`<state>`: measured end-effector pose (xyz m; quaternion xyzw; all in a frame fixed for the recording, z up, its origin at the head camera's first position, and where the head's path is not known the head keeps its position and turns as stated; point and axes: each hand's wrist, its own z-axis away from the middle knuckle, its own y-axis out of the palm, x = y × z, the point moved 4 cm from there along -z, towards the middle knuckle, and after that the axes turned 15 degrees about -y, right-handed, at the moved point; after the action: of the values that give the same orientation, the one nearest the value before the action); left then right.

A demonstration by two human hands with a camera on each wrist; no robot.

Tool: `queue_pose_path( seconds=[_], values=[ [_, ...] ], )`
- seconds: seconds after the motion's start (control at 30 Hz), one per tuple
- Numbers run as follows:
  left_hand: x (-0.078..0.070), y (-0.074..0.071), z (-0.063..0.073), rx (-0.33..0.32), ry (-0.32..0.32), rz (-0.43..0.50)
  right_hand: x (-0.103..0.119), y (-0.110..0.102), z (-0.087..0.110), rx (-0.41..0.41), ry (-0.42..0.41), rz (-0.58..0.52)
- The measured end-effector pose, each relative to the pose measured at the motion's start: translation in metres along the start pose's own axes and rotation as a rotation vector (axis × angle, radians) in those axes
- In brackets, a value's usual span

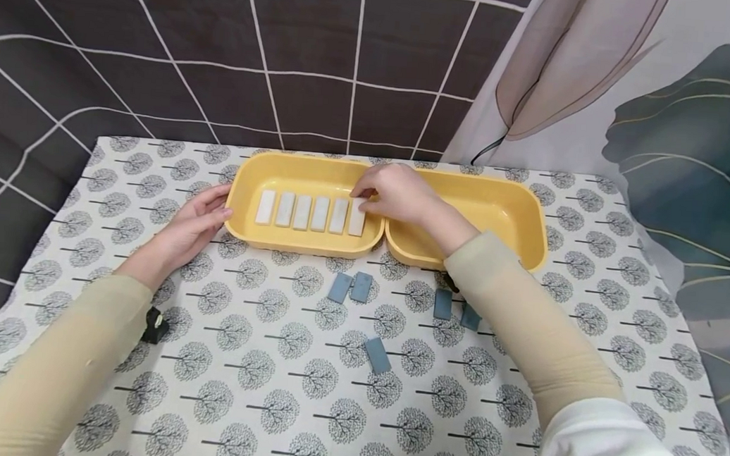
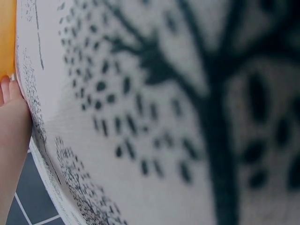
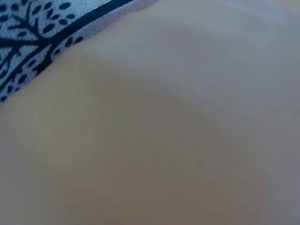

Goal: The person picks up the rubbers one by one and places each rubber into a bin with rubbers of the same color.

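In the head view my left hand point(image 1: 192, 224) rests against the left end of a yellow tray point(image 1: 303, 241), fingers fairly straight and the thumb by the rim. The left wrist view catches part of that hand at the tray's edge. Inside this tray stands a row of several white rectangular blocks point(image 1: 302, 213). My right hand point(image 1: 399, 195) reaches over the tray's right end and pinches the upper end of the rightmost white block point(image 1: 356, 222) between thumb and fingers. The right wrist view is filled mostly by a blurred beige surface.
A second yellow tray point(image 1: 511, 224) adjoins the first on the right, partly covered by my right forearm. Nearer me on the tree-print cloth point(image 1: 233, 388) lie several blue-grey blocks point(image 1: 378, 356). A small black object point(image 1: 155, 326) sits by my left sleeve. A dark tiled wall rises behind.
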<state>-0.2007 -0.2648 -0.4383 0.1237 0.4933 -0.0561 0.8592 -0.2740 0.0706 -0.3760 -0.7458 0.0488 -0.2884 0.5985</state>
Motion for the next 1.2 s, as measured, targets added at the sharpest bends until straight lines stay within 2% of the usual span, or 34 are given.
queue_pose_path(
  seconds=[0.87, 1.2],
  values=[
    [-0.0002, 0.0022, -0.0001, -0.008, 0.002, -0.003, -0.0049, 0.0024, 0.0008, 0.029, -0.011, 0.068],
    [0.0, 0.0008, -0.0004, 0.001, 0.008, -0.011, -0.0049, 0.0043, -0.001, 0.031, 0.009, 0.072]
  ],
)
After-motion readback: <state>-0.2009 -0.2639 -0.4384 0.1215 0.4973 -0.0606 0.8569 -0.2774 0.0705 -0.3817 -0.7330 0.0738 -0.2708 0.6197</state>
